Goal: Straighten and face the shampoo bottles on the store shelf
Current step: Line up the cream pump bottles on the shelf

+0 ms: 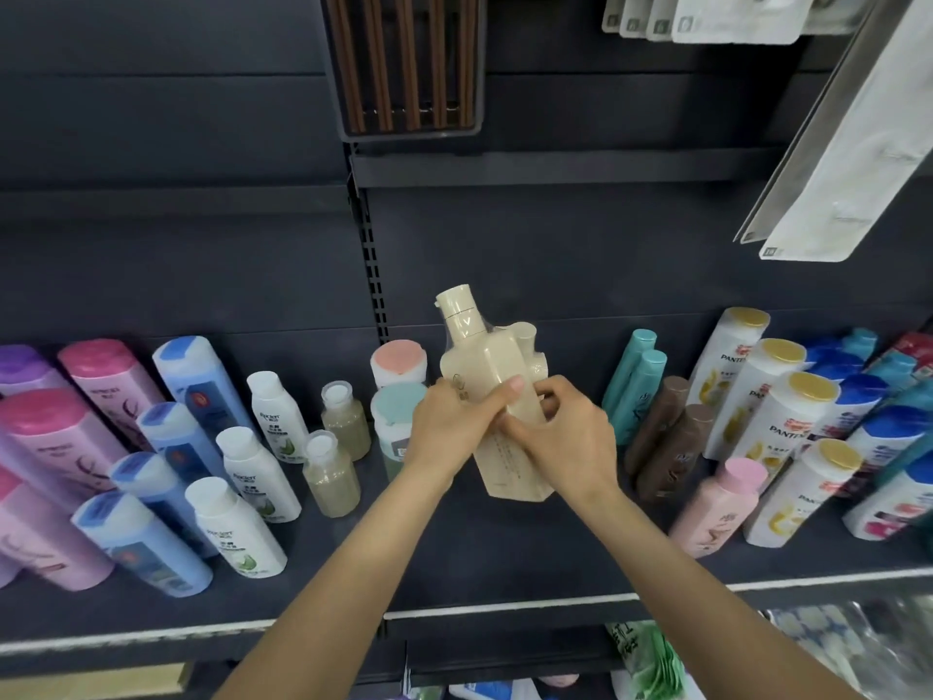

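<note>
Right now both of my hands are wrapped around a cream-coloured shampoo bottle pack point(497, 396), a tall bottle with a smaller one bound to its side under clear film; my left hand point(449, 426) grips it from the left with the thumb curled across its front, and my right hand point(565, 437) pinches the right edge, fingers curled round the small bottle; the pack is tilted slightly left, and I cannot tell whether its base touches the dark shelf point(505, 563) or hangs just above it; just left of my left hand stand a teal-capped bottle point(399, 411) and, behind it, a pink-capped bottle point(399, 358); further left are two small clear bottles of beige liquid point(335, 442), then white bottles with green labels point(257, 472), then blue bottles point(166, 472) and pink bottles point(60, 447); just right of my right hand stand brown bottles point(666, 437) and teal bottles point(633, 381), then gold-capped white Pantene bottles point(777, 421) further right; I judge that I am mid-step, turning this pack so its label faces forward; next, I think, it needs setting upright in the gap between the teal-capped and brown bottles, squared to the shelf's front edge, without nudging the neighbours close at either side.
</note>
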